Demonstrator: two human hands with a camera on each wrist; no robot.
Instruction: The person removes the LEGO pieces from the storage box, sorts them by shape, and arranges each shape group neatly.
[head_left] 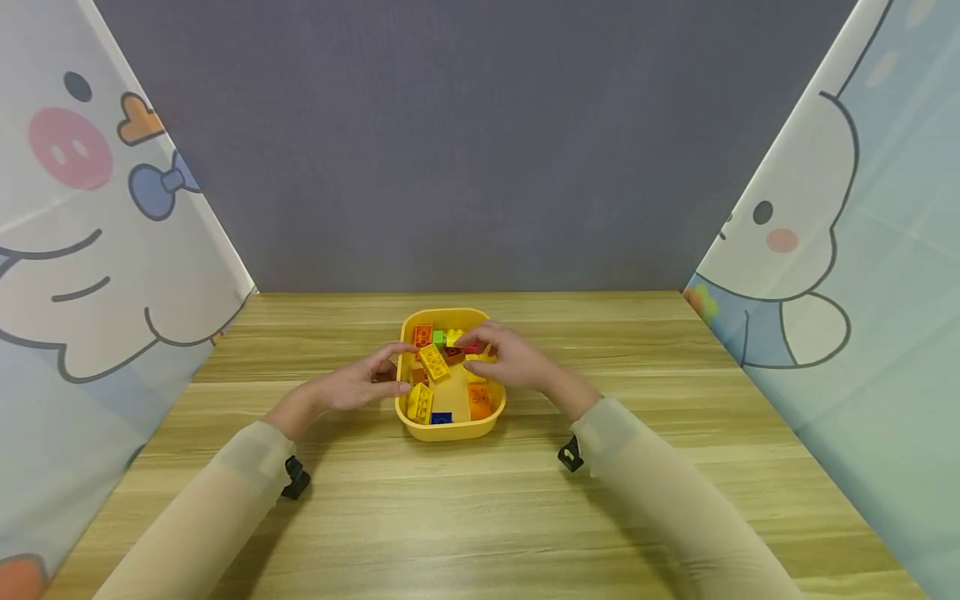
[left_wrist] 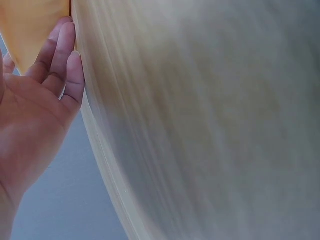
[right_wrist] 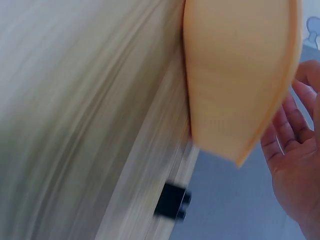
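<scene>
A yellow plastic tub [head_left: 450, 432] holds several studded toy building blocks. My left hand [head_left: 360, 383] is at its left side, index finger and thumb over the rim; in the left wrist view, its other fingers [left_wrist: 75, 75] lie against or close by the outer wall. Nearest that hand are a slanted yellow block [head_left: 433, 362] and another yellow block [head_left: 421, 403]. My right hand [head_left: 513, 360] reaches over the right rim, thumb and fingers apart above the blocks, partly hiding a pink block [head_left: 471, 349] and a yellow one. The right wrist view shows its palm behind the tub wall [right_wrist: 235, 75].
Also in the tub are an orange block [head_left: 480, 402], a blue block [head_left: 442, 418], a green block [head_left: 438, 337] and a red-orange block [head_left: 423, 335]. On the wooden table, a dark block [right_wrist: 171, 201] shows in the right wrist view. A grey panel [head_left: 465, 150] rises behind.
</scene>
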